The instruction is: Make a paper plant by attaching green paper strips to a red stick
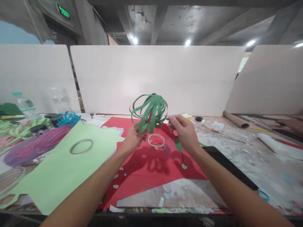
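Observation:
A ball of looped green paper strips (153, 105) is held up above the red paper, its strips gathered at the top and bowed outward. My left hand (136, 135) pinches it at its lower left, fingers closed on the strip ends. My right hand (182, 127) is at the ball's right side with fingers curled together, the fingertips close to the outer strips. Whether they grip a strip is too small to tell. Below lies a roll of tape (156, 141) on the red paper (144, 171). A green paper leaf (178, 144) shows beside my right hand.
Light green paper (63, 167) with a tape ring (81, 147) lies to the left, near a purple plastic bag (40, 143). A black tablet-like slab (230, 165), a clear bottle (213, 125) and a cardboard tube (236, 119) are at right. White panels (156, 78) stand behind.

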Demonstrator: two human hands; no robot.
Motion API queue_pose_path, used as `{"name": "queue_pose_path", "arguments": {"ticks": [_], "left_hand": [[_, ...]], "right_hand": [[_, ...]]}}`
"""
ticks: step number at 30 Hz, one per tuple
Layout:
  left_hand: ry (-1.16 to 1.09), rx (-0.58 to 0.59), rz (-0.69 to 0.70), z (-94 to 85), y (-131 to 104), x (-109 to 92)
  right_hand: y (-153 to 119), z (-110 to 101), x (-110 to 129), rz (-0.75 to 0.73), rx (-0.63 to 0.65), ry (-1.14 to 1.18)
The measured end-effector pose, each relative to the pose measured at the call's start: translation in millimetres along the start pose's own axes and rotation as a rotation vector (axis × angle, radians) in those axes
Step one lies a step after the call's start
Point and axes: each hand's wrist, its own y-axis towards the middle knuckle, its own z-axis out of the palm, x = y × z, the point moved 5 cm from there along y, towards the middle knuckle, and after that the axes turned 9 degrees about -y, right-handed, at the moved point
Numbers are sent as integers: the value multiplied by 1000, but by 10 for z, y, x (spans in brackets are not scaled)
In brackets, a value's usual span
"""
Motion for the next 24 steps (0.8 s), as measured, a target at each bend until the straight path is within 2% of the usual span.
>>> {"name": "queue_pose_path", "arguments": {"ticks": [4, 7, 11, 16, 19, 24], "left_hand": [[187, -8, 85, 59, -34, -20], [255, -20, 115, 76, -54, -47], [210, -62, 102, 13, -33, -54], [112, 30, 65, 24, 13, 11], [36, 54, 46, 30, 33, 70], [-94, -11, 7, -62, 69, 142]], "right_hand": [[111, 41, 192, -17, 123, -41], [135, 97, 188, 1, 123, -35], [139, 40, 61, 85, 98, 91], [133, -52, -44, 198, 159, 358], [121, -40, -77, 179, 189, 372], [79, 19, -246, 162, 198, 263]]}}
